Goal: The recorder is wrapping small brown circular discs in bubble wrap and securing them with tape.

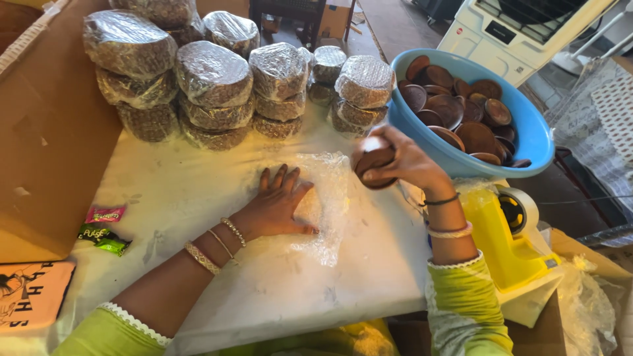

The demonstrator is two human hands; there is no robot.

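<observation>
My left hand (280, 204) lies flat, fingers apart, pressing a sheet of clear plastic wrap (326, 191) onto the white table (198, 191). My right hand (402, 161) is closed around a small stack of round brown discs (374, 163), held just above the wrap's right edge. Right behind that hand stands a blue bowl (534, 142) filled with several more brown discs (461, 109). Both wrists wear bangles and both sleeves are lime green.
Stacks of plastic-wrapped disc bundles (214, 92) line the back of the table. A large cardboard box (46, 132) stands at the left, with two small sachets (103, 227) beside it. A yellow tape dispenser (511, 244) sits at the table's right edge.
</observation>
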